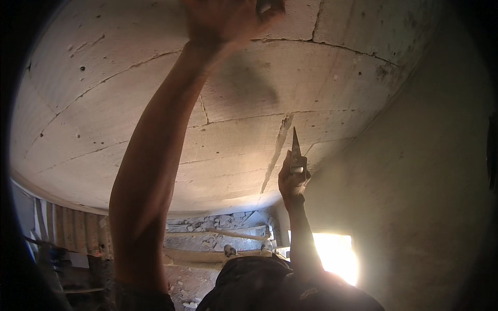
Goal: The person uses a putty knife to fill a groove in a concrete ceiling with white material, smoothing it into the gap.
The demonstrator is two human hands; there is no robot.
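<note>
My right hand (293, 181) is closed round the handle of a trowel (295, 145). Its narrow, pointed blade points upward, close to a pale block wall (233, 140). Just left of the blade, a dark, damp-looking strip of mortar (277, 150) runs slantwise over the wall. My left arm stretches far up across the picture. At the top edge my left hand (231, 20) is blurred and partly cut off, its fingers curled at a small dark thing (263, 6) that I cannot make out. Thin cracks and joints cross the blocks near that hand.
A smooth grey-brown wall (404, 192) meets the block wall at the right. Bright light comes through an opening (336, 254) low on it. Below lie rubble (207, 224) and wooden planks (194, 256); ribbed boards (72, 228) stand at the lower left.
</note>
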